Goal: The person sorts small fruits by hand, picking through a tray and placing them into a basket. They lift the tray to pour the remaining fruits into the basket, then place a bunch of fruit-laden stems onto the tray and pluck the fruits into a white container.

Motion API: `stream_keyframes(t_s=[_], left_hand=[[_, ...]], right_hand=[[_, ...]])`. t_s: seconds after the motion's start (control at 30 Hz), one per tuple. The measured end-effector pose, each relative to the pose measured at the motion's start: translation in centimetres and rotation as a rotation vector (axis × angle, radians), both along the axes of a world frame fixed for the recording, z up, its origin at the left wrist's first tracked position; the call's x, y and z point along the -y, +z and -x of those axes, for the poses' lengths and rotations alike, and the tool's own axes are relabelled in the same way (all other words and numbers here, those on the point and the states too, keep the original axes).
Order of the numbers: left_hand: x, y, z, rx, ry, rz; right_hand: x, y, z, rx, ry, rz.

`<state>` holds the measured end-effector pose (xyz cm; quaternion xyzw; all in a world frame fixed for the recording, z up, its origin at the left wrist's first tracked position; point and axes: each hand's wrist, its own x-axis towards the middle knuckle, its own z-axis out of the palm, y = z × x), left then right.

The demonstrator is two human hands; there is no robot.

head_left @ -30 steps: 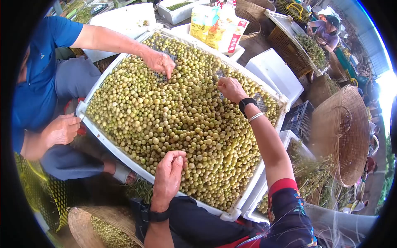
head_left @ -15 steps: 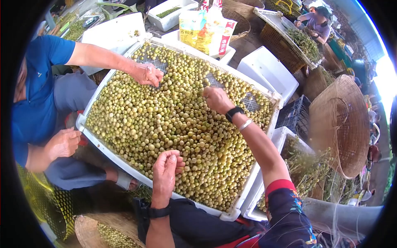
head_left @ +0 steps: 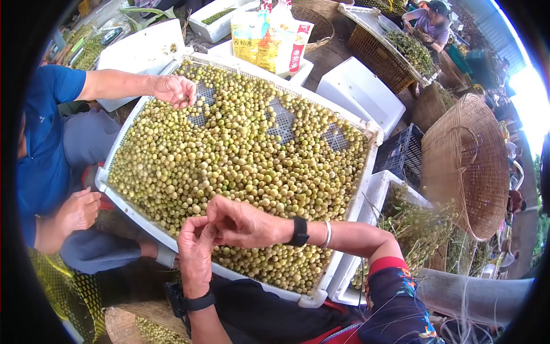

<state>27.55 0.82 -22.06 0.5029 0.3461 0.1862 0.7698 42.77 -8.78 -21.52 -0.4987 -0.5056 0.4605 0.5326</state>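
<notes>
A white tray (head_left: 137, 215) with a mesh bottom is spread with small round yellow-green fruits (head_left: 246, 155). Over its near edge my two hands meet, fingertips touching. My left hand (head_left: 196, 252) has thumb and fingers closed in a pinch, pointing up. From the right, my right hand (head_left: 243, 222) reaches across with its fingers bent against the left fingertips. Whatever is between them is too small or hidden to make out. Bare mesh (head_left: 281, 121) shows through the fruits toward the far side.
Across the tray's left corner a co-worker's hand (head_left: 175, 90) hovers; their other hand (head_left: 81, 211) is by the left edge. White foam boxes (head_left: 362, 94), a black crate (head_left: 401, 152), a large wicker basket (head_left: 467, 166) and cut stems (head_left: 427, 229) stand right. Rice bags (head_left: 269, 43) sit behind.
My right hand has come back from the far fruits to meet my left hand, which moved slightly left. The co-worker's far hand has lifted off the fruits and opened, moving left.
</notes>
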Motion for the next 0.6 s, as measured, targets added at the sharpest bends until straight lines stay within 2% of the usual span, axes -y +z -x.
stream_keyframes(t_s=[0.07, 0.1, 0.17, 0.23, 0.3, 0.37, 0.43, 0.47, 0.5, 0.6], left_hand=[[-0.7, -1.1, 0.7, 0.026, 0.02, 0.067], [-1.0, -1.3, 1.0, 0.051, 0.042, 0.134], [-0.7, 0.3, 0.7, 0.049, 0.054, 0.177], [-0.6, 0.9, 0.4, 0.048, 0.065, 0.258], [-0.4, 0.9, 0.3, 0.04, 0.068, 0.25], [-0.4, 0.8, 0.5, 0.041, -0.035, 0.237], [-0.2, 1.0, 0.4, 0.02, -0.042, 0.22], [-0.2, 1.0, 0.4, 0.012, -0.05, 0.202], [-0.2, 0.9, 0.4, 0.002, -0.057, 0.184], [-0.2, 0.7, 0.4, -0.031, -0.042, 0.163]], right_hand=[[0.2, -0.1, 0.5, 0.009, 0.035, -0.031], [0.3, 0.2, 0.0, 0.148, 0.112, -0.132], [0.9, 3.3, -3.2, 0.513, 0.377, 0.072], [1.2, 0.6, -7.3, 0.687, 0.078, -0.146], [0.8, -1.5, -12.8, 0.753, -0.193, 0.097], [1.0, -4.0, -17.5, 1.113, -0.373, 0.235], [1.9, -4.0, -18.5, 1.228, -0.416, 0.253], [1.7, -5.1, -18.2, 1.124, -0.364, 0.121], [1.6, -4.7, -17.0, 1.014, -0.218, 0.173], [1.6, -5.3, -14.4, 1.111, -0.059, 0.242]])
